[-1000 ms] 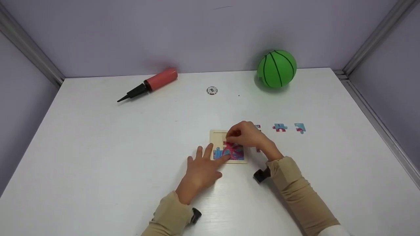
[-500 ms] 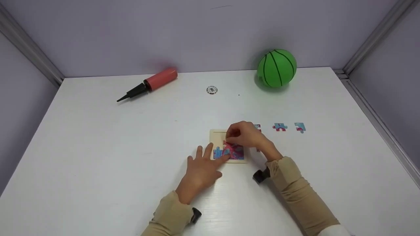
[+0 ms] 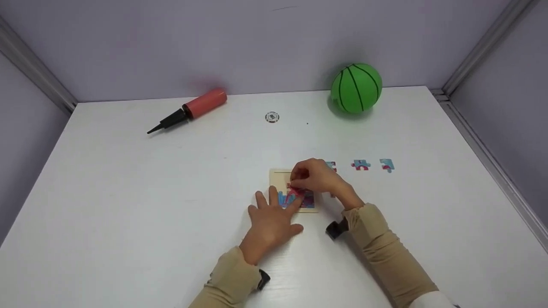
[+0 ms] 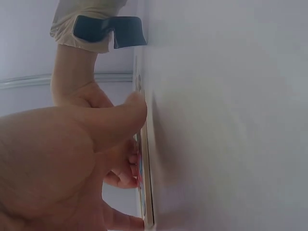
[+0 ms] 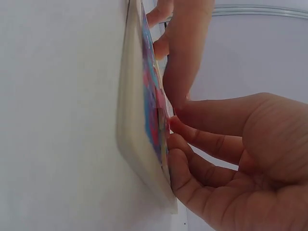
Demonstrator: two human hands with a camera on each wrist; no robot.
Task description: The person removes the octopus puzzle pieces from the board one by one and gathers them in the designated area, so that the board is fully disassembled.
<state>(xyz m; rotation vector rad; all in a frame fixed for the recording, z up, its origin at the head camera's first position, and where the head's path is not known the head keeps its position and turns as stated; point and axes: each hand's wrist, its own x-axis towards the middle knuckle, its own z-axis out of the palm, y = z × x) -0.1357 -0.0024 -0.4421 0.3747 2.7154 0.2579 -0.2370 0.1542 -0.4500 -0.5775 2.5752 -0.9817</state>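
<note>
A small wooden puzzle board [image 3: 277, 179] lies flat on the white table, its lower part filled with pink and blue puzzle pieces [image 3: 308, 202]. My left hand [image 3: 269, 222] is spread out at its near left side, with one finger reaching across the filled part. Above the board's right half, my right hand [image 3: 319, 176] pinches a reddish puzzle piece, mostly hidden by the fingers. In the right wrist view, the right fingertips [image 5: 179, 108] are right at the puzzle surface, over the board's edge [image 5: 129, 96]. The left thumb [image 4: 130, 109] is beside the board in the left wrist view.
Loose puzzle pieces lie right of the board: one blue and red [image 3: 361, 165], one at the far right [image 3: 387, 164], others partly behind the right hand. Farther back are a red and black hand pump [image 3: 201, 105], a poker chip [image 3: 272, 116] and a green ball [image 3: 356, 88].
My left hand has shifted to the right, its finger reaching farther across the puzzle. The right hand stays at nearly the same spot over the board. The whole head view has shifted slightly.
</note>
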